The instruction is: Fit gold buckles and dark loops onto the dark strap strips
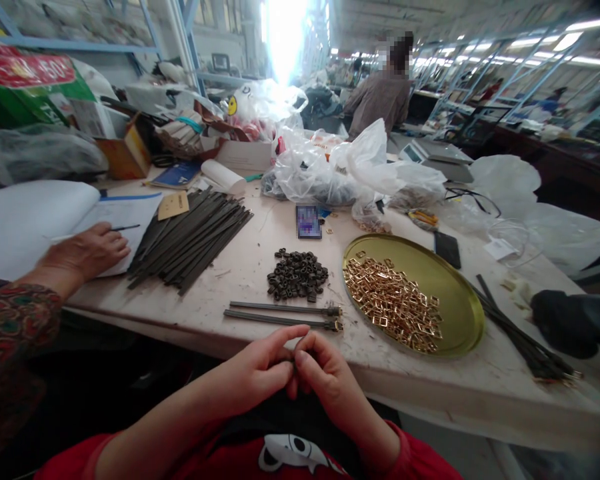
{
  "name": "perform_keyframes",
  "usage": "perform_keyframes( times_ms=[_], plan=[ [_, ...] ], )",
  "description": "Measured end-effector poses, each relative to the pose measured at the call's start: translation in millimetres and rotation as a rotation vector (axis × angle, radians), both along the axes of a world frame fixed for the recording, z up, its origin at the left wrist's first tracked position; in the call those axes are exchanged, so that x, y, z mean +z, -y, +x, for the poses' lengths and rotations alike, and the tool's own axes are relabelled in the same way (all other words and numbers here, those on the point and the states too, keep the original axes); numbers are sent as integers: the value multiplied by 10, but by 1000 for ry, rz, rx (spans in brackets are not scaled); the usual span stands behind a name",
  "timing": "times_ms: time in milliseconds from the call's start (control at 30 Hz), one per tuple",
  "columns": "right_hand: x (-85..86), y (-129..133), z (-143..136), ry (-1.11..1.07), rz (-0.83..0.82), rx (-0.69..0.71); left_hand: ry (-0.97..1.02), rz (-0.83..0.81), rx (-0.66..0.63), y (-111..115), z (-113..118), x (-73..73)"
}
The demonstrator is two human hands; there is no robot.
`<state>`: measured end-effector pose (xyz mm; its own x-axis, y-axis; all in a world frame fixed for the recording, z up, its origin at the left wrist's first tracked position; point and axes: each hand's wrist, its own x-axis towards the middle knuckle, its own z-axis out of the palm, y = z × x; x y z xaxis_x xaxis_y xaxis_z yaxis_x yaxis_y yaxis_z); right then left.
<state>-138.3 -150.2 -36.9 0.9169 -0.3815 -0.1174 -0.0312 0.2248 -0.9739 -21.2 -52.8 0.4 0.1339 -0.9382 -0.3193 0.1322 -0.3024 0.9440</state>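
My left hand (271,362) and my right hand (321,365) meet at the table's front edge, fingertips pressed together. Both are closed, and whatever may be between the fingers is hidden. Just beyond them lie two dark straps (283,315), side by side, with gold buckles (338,326) at their right ends. Behind these is a heap of small dark loops (298,274). To the right, a round gold tray (460,313) holds a pile of gold rectangular buckles (397,300).
A co-worker's hand (87,253) rests on an open notebook (115,217) with a pen at left. Nearby is a bundle of dark straps (195,240). A phone (309,222), plastic bags (330,173) and a scale (437,157) stand farther back. More buckled straps (525,340) lie at right.
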Motion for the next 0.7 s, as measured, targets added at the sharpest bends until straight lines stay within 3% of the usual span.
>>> perform_keyframes(
  times_ms=[67,200,433,533,633,700],
  plan=[
    [-11,-16,-3,-20,72,-6,7,30,-39,-20,29,6],
    [-28,32,-27,-106,-46,-140,-15,71,-73,-57,137,-26],
    [-107,91,17,-189,-72,-185,-142,144,122,65,78,-161],
    [-141,113,58,-207,-262,-214,-186,124,185,95,75,-228],
    [-154,155,85,-243,-485,-193,-231,96,139,99,134,-341],
    [-164,179,96,-264,-540,-171,-233,74,96,115,176,-422]
  ],
)
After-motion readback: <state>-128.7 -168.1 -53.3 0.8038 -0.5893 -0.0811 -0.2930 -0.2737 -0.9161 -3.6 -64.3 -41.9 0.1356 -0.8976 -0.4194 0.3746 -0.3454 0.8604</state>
